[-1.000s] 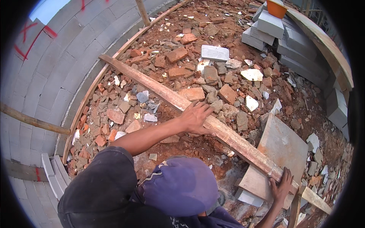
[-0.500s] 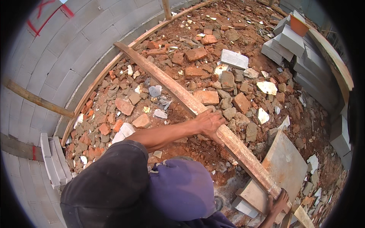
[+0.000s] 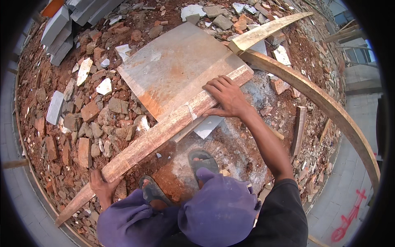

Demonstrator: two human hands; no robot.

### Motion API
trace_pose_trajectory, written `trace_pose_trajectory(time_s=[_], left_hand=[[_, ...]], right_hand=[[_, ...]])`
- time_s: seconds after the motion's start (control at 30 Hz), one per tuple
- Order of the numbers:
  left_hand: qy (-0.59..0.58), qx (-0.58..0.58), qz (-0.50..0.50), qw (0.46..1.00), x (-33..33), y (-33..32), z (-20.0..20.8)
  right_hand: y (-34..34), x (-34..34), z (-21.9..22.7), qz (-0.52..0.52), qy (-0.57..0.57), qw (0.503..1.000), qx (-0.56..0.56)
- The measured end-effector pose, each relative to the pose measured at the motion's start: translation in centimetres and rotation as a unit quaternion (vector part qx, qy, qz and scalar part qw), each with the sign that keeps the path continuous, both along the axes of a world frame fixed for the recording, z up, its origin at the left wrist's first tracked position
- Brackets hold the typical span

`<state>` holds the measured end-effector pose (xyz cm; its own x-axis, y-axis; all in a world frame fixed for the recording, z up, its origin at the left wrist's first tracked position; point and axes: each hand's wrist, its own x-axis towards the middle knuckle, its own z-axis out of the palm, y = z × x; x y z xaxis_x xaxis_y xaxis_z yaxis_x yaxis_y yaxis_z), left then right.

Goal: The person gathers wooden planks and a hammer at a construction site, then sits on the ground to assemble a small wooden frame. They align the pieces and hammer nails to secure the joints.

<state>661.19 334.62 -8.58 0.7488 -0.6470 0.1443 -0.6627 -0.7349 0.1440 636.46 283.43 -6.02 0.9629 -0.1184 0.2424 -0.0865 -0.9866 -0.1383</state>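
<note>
A long reddish-brown wooden beam (image 3: 150,143) runs aslant in front of me, from the lower left to the upper right. My left hand (image 3: 103,186) is closed round its lower part. Nearer the other end, my right hand (image 3: 226,98) grips it from above, fingers over the far edge and thumb on the near side. That end lies over a flat grey panel (image 3: 177,66) with orange-brown stains. Under the beam, next to the panel, a pale block (image 3: 207,126) partly shows.
Broken bricks (image 3: 84,152) and rubble cover the ground. Grey blocks (image 3: 57,35) are stacked at the far left. A pale timber (image 3: 267,33) and a long plank (image 3: 321,99) lie to the right, near a short wood piece (image 3: 299,131). My sandalled feet (image 3: 203,161) stand close to the beam.
My view has swung to the right, bringing the panel to the middle. Both hands still hold the beam; the right one now shows fully near its end.
</note>
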Motion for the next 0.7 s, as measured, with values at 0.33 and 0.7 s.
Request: trace_pose_trajectory(time_s=[0.33, 0.7], left_hand=[[-0.002, 0.024, 0.013, 1.0, 3.7, 0.0, -2.2], [0.107, 0.055, 0.023, 0.992, 3.5, -0.9, -1.0]], right_hand=[[-1.0, 2.4, -2.3, -0.013, -0.059, 0.998, 0.033], [8.0, -4.0, -4.3, -0.26, -0.176, 0.939, 0.143]])
